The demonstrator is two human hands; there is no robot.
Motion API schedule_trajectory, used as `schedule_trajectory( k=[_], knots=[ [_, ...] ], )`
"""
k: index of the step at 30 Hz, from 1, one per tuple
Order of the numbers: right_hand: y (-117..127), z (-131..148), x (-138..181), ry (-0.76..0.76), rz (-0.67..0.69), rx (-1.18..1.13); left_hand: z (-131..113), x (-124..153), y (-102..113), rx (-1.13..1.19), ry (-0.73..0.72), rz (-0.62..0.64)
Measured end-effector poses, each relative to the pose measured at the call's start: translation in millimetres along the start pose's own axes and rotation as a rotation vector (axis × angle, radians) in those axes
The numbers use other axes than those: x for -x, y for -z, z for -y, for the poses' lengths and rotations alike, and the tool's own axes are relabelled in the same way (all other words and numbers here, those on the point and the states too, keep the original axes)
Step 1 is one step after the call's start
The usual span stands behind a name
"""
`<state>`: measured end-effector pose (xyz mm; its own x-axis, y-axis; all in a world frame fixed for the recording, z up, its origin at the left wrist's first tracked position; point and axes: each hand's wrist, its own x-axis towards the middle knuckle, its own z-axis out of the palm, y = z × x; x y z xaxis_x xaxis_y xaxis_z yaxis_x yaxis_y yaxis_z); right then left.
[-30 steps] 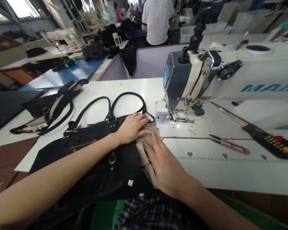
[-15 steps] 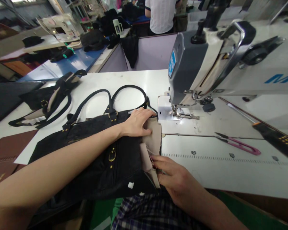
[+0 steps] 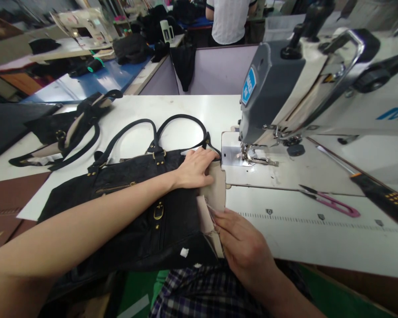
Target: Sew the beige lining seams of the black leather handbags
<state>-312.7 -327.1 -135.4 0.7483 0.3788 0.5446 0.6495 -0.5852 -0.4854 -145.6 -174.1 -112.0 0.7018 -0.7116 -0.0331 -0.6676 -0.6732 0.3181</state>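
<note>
A black handbag with gold buckles and two looped handles lies on the white table, its beige lining folded out at the right edge. My left hand lies on the bag's top right corner, fingers closed over the lining's upper edge near the needle plate. My right hand pinches the lower edge of the beige lining at the table's front edge. The sewing machine stands just right of the bag, its presser foot close to the lining.
Pink thread snips and a dark tool with yellow markings lie on the machine bed at right. A second black bag lies at the far left. Brown panels sit at the left edge. A person in a white shirt stands behind.
My right hand went from lying flat on the lining to pinching its lower edge near the table front. My left hand slid slightly toward the presser foot. The view moved closer to the machine.
</note>
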Motion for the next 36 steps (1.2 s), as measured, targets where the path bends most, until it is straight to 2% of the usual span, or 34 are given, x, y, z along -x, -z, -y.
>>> schedule_trajectory(
  k=[6, 11, 14, 19, 25, 28, 31, 36],
  knots=[
    [1.1, 6.9, 0.9, -0.037, -0.02, -0.026, 3.1, -6.3, -6.2, -0.026, 0.003, -0.106],
    [0.4, 6.6, 5.1, -0.037, -0.029, -0.022, 1.7, -11.0, -2.6, -0.014, 0.024, -0.062],
    [5.0, 10.0, 9.7, -0.036, 0.058, -0.013, -1.1, -11.9, 0.8, 0.0, 0.048, -0.054],
    [17.6, 16.6, 15.2, -0.089, 0.327, -0.063, -5.2, -17.3, 4.2, 0.023, 0.118, -0.057],
    [0.2, 6.8, 22.1, 0.151, 0.286, -0.01, -9.3, -15.4, 5.8, 0.03, 0.144, -0.051],
    [4.7, -4.7, 19.0, 0.238, 0.279, 0.0, -8.3, -18.1, 4.3, 0.034, 0.136, -0.07],
    [22.7, -30.4, 0.0, 0.26, 0.26, 0.003, 0.5, -42.2, 4.5, 0.038, 0.122, -0.118],
    [43.0, -74.4, -34.5, 0.231, 0.228, 0.109, 16.9, -106.3, 8.6, 0.044, 0.071, -0.184]
  ],
)
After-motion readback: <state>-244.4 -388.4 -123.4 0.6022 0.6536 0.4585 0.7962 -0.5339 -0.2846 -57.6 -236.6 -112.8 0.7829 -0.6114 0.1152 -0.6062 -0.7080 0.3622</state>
